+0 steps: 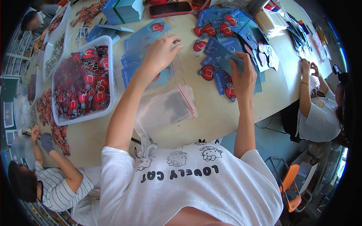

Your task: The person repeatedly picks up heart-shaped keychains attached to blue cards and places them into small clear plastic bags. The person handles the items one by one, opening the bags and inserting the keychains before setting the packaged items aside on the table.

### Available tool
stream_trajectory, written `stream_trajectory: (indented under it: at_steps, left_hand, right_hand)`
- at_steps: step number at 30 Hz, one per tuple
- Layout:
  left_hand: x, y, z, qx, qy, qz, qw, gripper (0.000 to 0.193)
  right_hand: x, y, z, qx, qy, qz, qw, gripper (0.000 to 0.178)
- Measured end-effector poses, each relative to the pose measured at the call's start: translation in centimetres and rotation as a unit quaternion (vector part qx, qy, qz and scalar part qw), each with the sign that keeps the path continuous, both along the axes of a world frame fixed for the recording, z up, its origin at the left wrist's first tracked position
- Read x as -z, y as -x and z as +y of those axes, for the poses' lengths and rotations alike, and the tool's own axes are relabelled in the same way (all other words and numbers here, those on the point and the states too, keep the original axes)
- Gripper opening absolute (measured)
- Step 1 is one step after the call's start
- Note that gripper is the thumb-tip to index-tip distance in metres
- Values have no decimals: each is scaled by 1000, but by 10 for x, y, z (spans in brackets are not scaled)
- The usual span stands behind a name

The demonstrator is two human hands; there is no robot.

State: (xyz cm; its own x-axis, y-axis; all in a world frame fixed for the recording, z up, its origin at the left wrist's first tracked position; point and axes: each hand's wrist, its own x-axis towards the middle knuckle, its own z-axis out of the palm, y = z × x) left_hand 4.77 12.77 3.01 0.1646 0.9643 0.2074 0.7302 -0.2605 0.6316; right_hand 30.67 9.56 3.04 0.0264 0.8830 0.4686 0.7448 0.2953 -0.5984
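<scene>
My right hand (244, 75) pinches a blue card (223, 56) between thumb and fingers. The card is tilted above a spread of blue cards and red flip-flop-shaped keychains (207, 72) with metal rings. My left hand (160, 54) hovers over another group of blue cards (132, 49), its fingers loosely curled and apart, with nothing visible in them. Part of a red keychain shows below that wrist, and another red keychain (158, 26) lies on a card just beyond the hand. Close to my body lies a stack of clear plastic bags (162, 107) with a red strip along one edge.
A white bin (111, 75) full of red keychains stands at left, beside a tray of small metal parts (55, 54). Farther back are a banded stack of blue cards (122, 11) and a phone (170, 9). Other people sit at left and right; an orange chair (289, 184) stands lower right.
</scene>
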Motion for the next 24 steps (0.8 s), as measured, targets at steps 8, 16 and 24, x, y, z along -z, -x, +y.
stream_trajectory:
  at_steps: [8, 16, 24]
  left_hand:
    - [19, 16, 19, 43, 109, -316, 941, 29]
    - [-45, -26, -34, 114, 213, -477, 845, 63]
    - [-26, -18, -45, 49, 208, -404, 890, 42]
  right_hand:
    - [-27, 1, 1, -218, -66, 404, 886, 20]
    - [13, 31, -19, -192, 202, 643, 714, 31]
    - [14, 40, -32, -211, 224, 597, 741, 50]
